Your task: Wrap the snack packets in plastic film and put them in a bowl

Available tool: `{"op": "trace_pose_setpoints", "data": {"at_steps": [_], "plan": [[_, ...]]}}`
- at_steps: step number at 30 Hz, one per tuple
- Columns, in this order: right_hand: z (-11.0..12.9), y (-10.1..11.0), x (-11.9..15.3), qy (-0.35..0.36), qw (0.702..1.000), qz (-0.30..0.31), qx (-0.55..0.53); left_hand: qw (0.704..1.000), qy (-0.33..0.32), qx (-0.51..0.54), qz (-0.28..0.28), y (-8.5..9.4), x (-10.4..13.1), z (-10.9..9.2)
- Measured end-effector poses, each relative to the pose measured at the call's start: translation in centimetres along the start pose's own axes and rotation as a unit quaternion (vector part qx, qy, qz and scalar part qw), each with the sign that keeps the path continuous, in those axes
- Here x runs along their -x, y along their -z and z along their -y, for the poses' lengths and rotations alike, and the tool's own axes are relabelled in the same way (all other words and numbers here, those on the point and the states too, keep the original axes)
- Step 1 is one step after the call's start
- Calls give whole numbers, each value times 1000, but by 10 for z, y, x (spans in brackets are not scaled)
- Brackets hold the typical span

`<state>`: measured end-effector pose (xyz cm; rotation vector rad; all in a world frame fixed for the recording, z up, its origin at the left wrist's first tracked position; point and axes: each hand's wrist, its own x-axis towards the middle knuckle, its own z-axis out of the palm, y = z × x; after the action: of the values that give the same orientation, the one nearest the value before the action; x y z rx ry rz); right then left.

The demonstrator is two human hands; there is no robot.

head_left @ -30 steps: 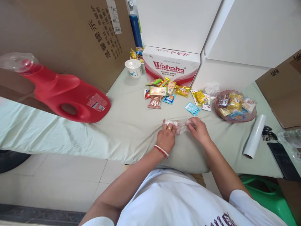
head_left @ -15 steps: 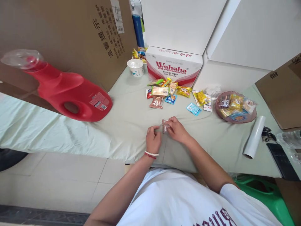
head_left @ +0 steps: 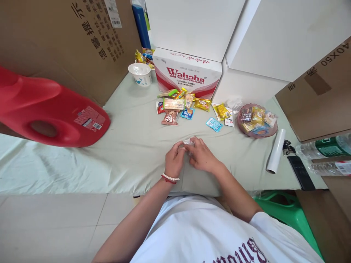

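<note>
Both hands meet over the near part of the cloth-covered table point(head_left: 137, 146). My left hand point(head_left: 174, 157), with a white and a red bracelet at the wrist, is closed on the left end of a small clear snack wrapper point(head_left: 188, 141). My right hand point(head_left: 202, 155) pinches its right end. Fingers hide most of the wrapper, and I cannot tell what is inside. Beyond the hands lie packaged snacks: a brown packet point(head_left: 170, 118), a pale biscuit packet point(head_left: 174, 104), a small blue packet point(head_left: 187, 113) and a light-blue packet point(head_left: 214, 124).
A pink bowl point(head_left: 239, 126) of snacks, a white roll point(head_left: 275, 151) and a black phone point(head_left: 301, 172) are on the right. A red jug point(head_left: 63, 124) stands left. A paper cup point(head_left: 140, 78) and a Wahaha box point(head_left: 189, 71) are at the back.
My left hand has come in and taken hold of the wrapper that my right hand alone was holding. The view has shifted, bringing bottles at the right more fully into sight.
</note>
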<state>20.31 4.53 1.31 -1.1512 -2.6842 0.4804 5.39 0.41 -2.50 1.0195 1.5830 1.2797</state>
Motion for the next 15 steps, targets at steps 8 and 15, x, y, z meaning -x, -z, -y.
{"op": "trace_pose_setpoints", "data": {"at_steps": [8,15], "plan": [[-29,14,14,-95,974,-185,-86,997,-11,37,67,10,10,-22],[-195,154,110,-291,795,-507,-161,997,61,-27,-42,87,30,4]]}}
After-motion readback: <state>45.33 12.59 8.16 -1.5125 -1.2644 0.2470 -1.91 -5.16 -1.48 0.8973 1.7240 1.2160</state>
